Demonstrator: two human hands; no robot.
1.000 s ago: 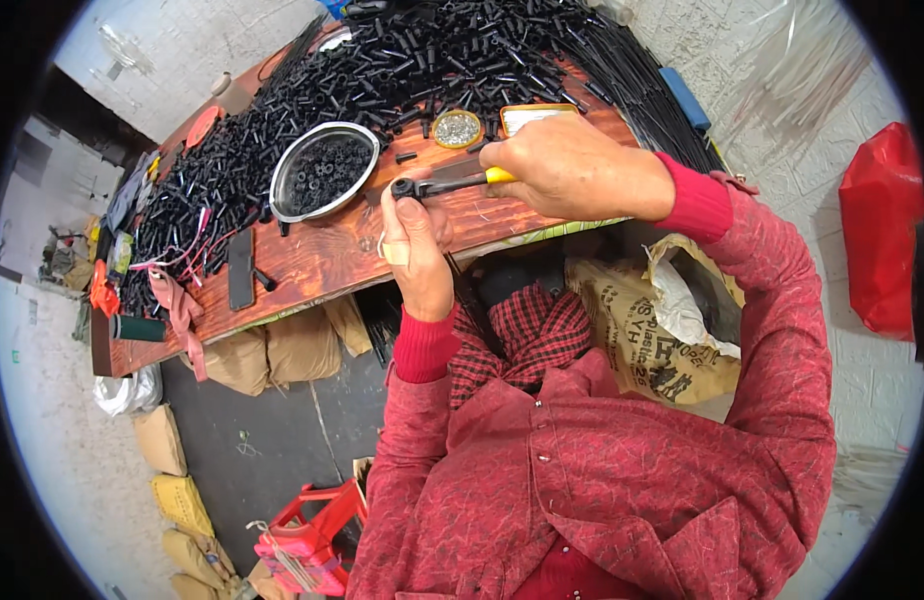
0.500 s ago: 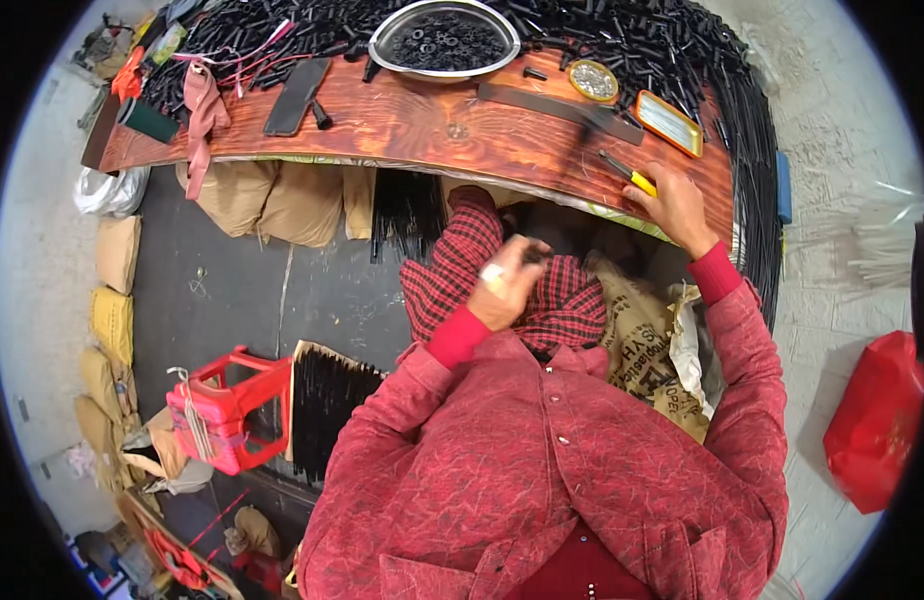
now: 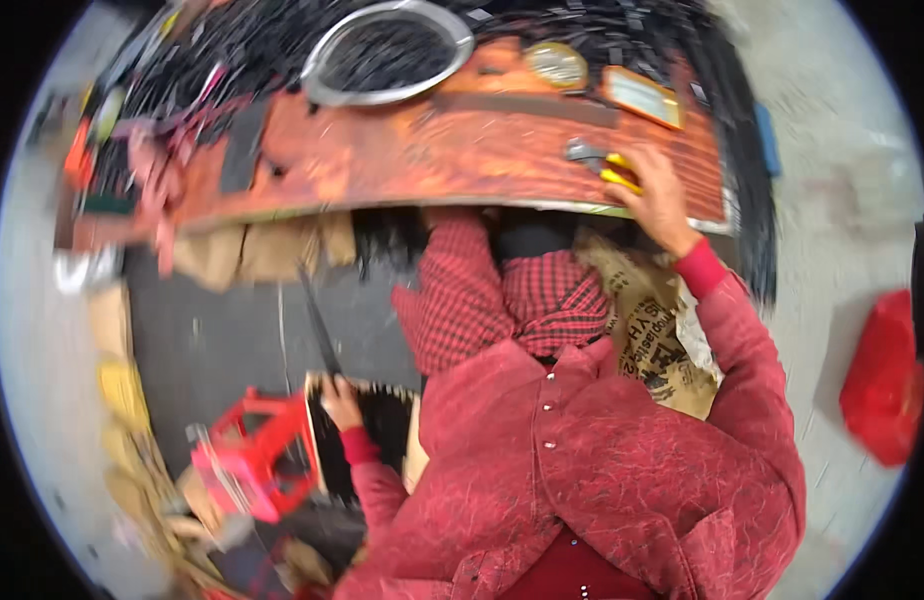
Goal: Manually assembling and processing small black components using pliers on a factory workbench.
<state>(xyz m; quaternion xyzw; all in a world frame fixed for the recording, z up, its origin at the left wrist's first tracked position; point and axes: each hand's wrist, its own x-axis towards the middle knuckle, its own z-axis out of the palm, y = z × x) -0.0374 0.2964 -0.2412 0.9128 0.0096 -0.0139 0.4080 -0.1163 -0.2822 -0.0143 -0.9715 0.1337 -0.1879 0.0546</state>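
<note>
My left hand (image 3: pixel 340 405) is down at my left, over the near side of an open box (image 3: pixel 416 440) packed with black pieces. Its fingers are closed on a long, thin black strip (image 3: pixel 320 325) that slants up and away over the dark floor; blur hides its exact kind. At the right end of the wooden table, my right hand (image 3: pixel 654 190) grips yellow-handled pliers (image 3: pixel 622 172). Their grey jaws point left over the tabletop.
A metal bowl (image 3: pixel 317 85) of small black parts stands on the table (image 3: pixel 382 165), before heaped black pieces. Right of it are a round tin (image 3: pixel 557 65) and an orange-rimmed tray (image 3: pixel 642 97). A red stool (image 3: pixel 252 450) stands left of the box.
My left hand has moved from above my lap to the box at lower left and now holds the black strip. The right hand stays at the table with the pliers. The view has turned.
</note>
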